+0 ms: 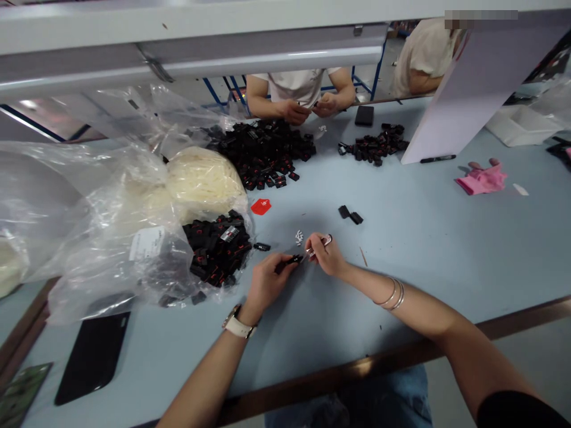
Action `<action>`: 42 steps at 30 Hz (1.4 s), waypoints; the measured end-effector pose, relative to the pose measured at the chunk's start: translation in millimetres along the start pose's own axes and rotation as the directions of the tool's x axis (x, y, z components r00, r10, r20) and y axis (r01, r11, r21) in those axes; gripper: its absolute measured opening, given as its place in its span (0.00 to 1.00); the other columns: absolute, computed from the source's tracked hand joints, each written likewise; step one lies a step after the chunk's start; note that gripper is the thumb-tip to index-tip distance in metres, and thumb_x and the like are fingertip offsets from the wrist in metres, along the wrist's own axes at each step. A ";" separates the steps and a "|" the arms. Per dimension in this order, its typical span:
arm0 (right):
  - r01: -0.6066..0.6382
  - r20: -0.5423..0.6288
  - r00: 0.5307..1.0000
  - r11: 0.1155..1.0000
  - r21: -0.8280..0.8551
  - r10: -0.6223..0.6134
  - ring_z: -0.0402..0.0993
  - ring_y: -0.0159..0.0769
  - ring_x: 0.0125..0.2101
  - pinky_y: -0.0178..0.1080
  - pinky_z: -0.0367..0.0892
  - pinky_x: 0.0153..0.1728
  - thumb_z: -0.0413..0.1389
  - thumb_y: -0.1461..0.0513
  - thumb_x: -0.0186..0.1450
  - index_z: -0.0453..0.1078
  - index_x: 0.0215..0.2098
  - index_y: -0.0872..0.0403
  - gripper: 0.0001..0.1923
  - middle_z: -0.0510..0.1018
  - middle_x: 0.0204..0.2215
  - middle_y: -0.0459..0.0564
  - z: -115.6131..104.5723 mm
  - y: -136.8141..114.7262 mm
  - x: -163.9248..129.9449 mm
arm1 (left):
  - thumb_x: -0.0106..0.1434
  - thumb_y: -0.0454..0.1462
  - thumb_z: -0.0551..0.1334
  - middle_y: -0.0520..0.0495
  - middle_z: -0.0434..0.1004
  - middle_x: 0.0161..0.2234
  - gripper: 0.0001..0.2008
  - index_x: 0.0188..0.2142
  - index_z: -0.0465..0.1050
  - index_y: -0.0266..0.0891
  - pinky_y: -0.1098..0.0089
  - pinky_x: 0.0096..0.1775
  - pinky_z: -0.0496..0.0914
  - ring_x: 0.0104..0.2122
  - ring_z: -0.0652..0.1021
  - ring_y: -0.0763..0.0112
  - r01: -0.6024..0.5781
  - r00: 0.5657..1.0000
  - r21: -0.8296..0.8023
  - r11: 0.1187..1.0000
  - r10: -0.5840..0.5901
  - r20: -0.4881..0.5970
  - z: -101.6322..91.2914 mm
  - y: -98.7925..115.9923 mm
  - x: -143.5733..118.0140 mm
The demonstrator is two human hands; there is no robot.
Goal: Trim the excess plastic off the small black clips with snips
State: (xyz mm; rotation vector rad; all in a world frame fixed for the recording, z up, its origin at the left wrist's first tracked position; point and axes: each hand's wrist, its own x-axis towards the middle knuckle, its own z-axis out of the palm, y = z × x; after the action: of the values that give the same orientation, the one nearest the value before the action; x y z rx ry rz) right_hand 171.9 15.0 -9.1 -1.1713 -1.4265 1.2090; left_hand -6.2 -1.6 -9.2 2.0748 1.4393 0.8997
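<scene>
1. Head view, centre of the frame: the left hand (pixel 266 278) is pinched around a small black part (pixel 292 260), holding it just above the pale blue table (pixel 428 249). A watch with a white strap sits on that wrist.
2. The right hand (pixel 325 252) is right beside it, fingers closed on a thin silvery tool (pixel 317 246) whose tip meets the end of the black part. Two bangles circle that forearm.
3. Just above the two hands lies a little cluster of tiny white pieces (pixel 298 237), near but not touching the fingers.
4. Left of the hands, a clear plastic bag (pixel 134 249) spills open on the table, and a heap of black parts with red marks (pixel 216 246) lies in its mouth. One loose black piece (pixel 262 246) rests just outside it.
5. Behind that heap, in the left middle, is a rounded cream-coloured bundle (pixel 200 181) under plastic.
6. A red tab (pixel 261 206) lies above the hands, and two dark blocks (pixel 350 214) sit to the upper right of them.
7. Upper centre: a large pile of black parts (pixel 263 151) lies in front of a second person, whose hands (pixel 310 108) are close together at the far table edge.
8. A smaller pile (pixel 377 144) lies to the right of it, beside a slanted white board (pixel 473 83).
9. Far right: a pink glove (pixel 482 180). Lower left: a flat black tray (pixel 91 356).
</scene>
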 end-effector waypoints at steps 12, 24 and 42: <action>-0.029 0.041 0.999 1.000 -0.006 0.029 0.66 0.27 0.17 0.30 0.59 0.19 0.41 0.48 0.67 0.63 0.25 0.54 0.23 0.66 0.18 0.42 0.8 1.0 0.3 | 0.58 0.36 0.63 0.52 0.74 0.23 0.03 0.31 0.74 0.39 0.73 0.26 0.66 0.22 0.72 0.73 -0.029 1.000 -0.022 0.999 0.028 -0.007 0.7 -2.8 -0.4; 0.037 0.046 0.998 0.999 -0.027 -0.036 0.63 0.27 0.17 0.31 0.58 0.20 0.40 0.49 0.68 0.61 0.25 0.52 0.21 0.66 0.17 0.42 -1.5 -4.7 -2.0 | 0.58 0.37 0.63 0.51 0.75 0.24 0.04 0.31 0.75 0.38 0.74 0.26 0.66 0.23 0.73 0.73 -0.042 0.999 0.009 0.999 0.042 -0.001 -0.5 -1.4 0.1; -0.049 -0.120 0.990 0.977 0.209 0.075 0.59 0.24 0.13 0.30 0.55 0.15 0.47 0.42 0.61 0.63 0.20 0.54 0.26 0.66 0.12 0.42 -2.6 -2.1 7.0 | 0.63 0.38 0.58 0.48 0.77 0.31 0.10 0.42 0.73 0.39 0.74 0.29 0.68 0.25 0.74 0.74 -0.075 0.996 0.052 0.996 0.072 0.053 2.5 1.8 -3.1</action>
State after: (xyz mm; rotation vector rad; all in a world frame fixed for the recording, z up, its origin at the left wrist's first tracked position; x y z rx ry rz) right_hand 173.2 22.1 -6.3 -1.1349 -1.1486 1.2685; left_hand -4.0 -5.1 -10.4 2.1870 1.3834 0.8379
